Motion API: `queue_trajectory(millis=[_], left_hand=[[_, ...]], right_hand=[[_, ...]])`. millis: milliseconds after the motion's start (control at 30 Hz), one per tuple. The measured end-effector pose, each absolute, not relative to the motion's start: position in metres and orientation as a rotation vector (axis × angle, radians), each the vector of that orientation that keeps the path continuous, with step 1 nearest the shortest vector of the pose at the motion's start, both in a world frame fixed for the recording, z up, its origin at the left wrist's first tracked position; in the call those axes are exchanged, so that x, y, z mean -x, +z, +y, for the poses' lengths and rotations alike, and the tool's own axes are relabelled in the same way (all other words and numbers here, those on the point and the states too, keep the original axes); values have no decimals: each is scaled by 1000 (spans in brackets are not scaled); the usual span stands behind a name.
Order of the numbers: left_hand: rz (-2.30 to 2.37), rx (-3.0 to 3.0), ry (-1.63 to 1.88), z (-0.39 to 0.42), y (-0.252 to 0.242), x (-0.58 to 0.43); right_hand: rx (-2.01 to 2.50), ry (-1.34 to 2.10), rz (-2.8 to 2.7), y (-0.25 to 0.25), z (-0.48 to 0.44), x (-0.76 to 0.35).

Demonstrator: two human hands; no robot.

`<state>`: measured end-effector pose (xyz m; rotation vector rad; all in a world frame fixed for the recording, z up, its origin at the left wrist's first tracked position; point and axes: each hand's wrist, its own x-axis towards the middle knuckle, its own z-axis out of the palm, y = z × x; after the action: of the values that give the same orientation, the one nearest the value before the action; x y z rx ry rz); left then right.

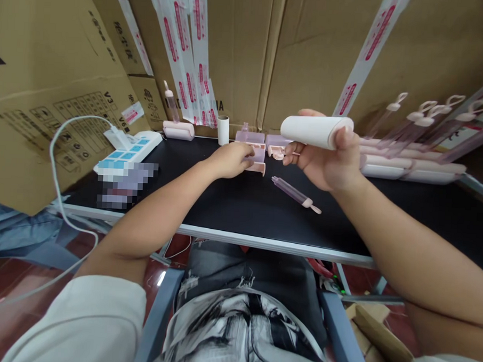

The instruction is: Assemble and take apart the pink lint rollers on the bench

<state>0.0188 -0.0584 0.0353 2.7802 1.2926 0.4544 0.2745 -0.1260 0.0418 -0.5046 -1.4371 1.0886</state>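
Note:
My right hand is raised above the black table and grips a white paper roll held sideways between thumb and fingers. My left hand rests on the table with its fingers closed on a pink plastic lint-roller cover. A translucent pink handle lies loose on the table below my right hand. More pink covers stand just behind my left hand.
A small white roll stands upright at the back. Finished pink rollers are stacked at the right against cardboard boxes. A white power strip with a cable lies at the left.

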Motion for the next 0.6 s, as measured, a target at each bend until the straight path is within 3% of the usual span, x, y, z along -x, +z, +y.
queue_trajectory(millis=[100,300,600], left_hand=[[1341,-2898,188,-63,37,-22],[1406,-2717,-17,-76,42,-27],[1261,-1867,939,-79,48,-34]], right_hand=[[589,1061,-1440,42,-125,-274],[649,1167,-1482,51,-130,-275],[494,1637,-1533,51,-130,-275]])
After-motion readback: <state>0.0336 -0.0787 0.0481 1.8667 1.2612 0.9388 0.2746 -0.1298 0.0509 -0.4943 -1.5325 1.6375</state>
